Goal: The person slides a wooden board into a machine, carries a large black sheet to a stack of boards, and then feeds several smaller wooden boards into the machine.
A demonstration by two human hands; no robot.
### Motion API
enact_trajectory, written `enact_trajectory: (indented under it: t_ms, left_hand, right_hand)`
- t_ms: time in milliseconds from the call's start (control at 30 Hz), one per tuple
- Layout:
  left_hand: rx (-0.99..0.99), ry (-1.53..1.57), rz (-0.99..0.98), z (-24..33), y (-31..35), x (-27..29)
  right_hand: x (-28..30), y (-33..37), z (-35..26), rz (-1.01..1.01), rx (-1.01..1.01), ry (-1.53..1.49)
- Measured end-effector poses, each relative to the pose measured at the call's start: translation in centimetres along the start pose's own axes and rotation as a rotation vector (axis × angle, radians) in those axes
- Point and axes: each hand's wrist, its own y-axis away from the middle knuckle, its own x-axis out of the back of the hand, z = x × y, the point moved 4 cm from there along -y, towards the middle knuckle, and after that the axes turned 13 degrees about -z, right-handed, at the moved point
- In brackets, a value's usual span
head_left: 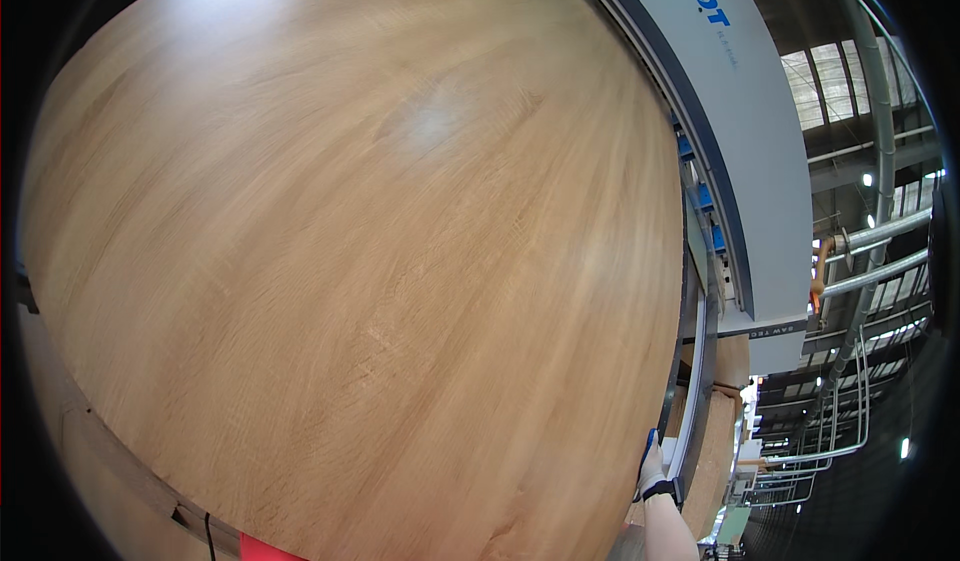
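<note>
A large wood-grain panel [400, 261] fills most of the head view, its surface pale brown with long grain streaks. At the panel's lower right edge is my right hand [652, 466], in a whitish glove with blue at the fingertips and a dark band at the wrist. The hand is closed on that edge, and some of its fingers are hidden. My bare right forearm [668, 529] comes up from the lower edge of the view. My left hand does not show.
Along the panel's right side stands a grey and white machine beam [750, 161] with blue parts [705, 197] beneath it. A metal rail [693, 391] runs close to my right hand. A red thing [265, 549] shows below the panel. Pipes [880, 236] appear at far right.
</note>
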Motion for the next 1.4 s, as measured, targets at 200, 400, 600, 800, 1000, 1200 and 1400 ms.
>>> enact_trajectory:
  t_ms: [200,400,600,800,1000,1200,1400]
  left_hand:
    - [0.022,0.014,0.031,-1.0,0.2,0.5]
    - [-0.017,-0.022,0.063,1.2,3.6,-0.2]
    - [-0.065,-0.073,0.095,4.0,14.7,-2.8]
    - [-0.27,-0.199,0.013,15.1,26.9,-10.5]
    - [-0.578,-0.888,0.059,18.0,32.5,-23.8]
    - [-0.553,-0.462,-0.115,16.3,33.5,-31.5]
    - [-0.623,-0.486,-0.063,16.4,32.9,-29.1]
  right_hand:
    - [2.7,-1.5,2.4,0.043,0.017,0.083]
    - [1.9,-1.6,2.4,0.057,0.066,0.096]
    - [3.9,-1.4,2.4,0.178,0.1,0.331]
    - [0.2,12.5,2.1,0.188,0.254,0.586]
    - [4.7,21.0,20.8,0.286,-0.291,-0.017]
    - [1.5,24.4,14.9,0.337,-0.221,-0.708]
    - [1.0,24.6,13.2,0.387,-0.171,-0.572]
